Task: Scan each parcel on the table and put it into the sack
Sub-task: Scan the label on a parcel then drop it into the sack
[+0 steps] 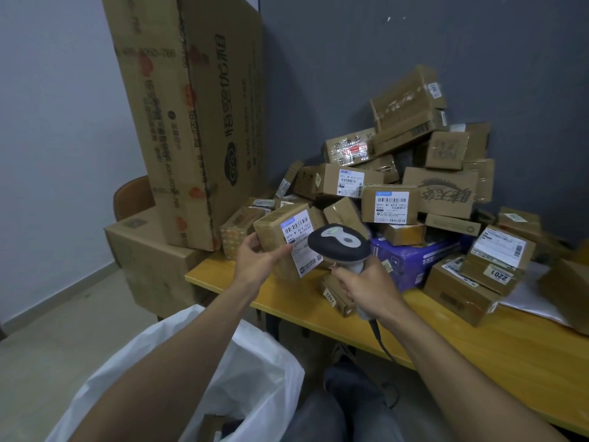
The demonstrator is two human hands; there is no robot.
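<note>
Head view: my left hand point(255, 263) grips the parcel point(277, 237) by its left side, thumb lying across the front. It is held up over the surface point(446, 333) edge, at 9 o'clock from the scanner point(338, 242), whose handle my right hand point(366, 288) clasps. I judge the parcel light and stiff, its tape a little slick, and best held by opposite edges, clear of the label point(301, 247). It is a small brown carton with a white barcode label facing me. The sack point(255, 378) gapes at 7 o'clock below.
</note>
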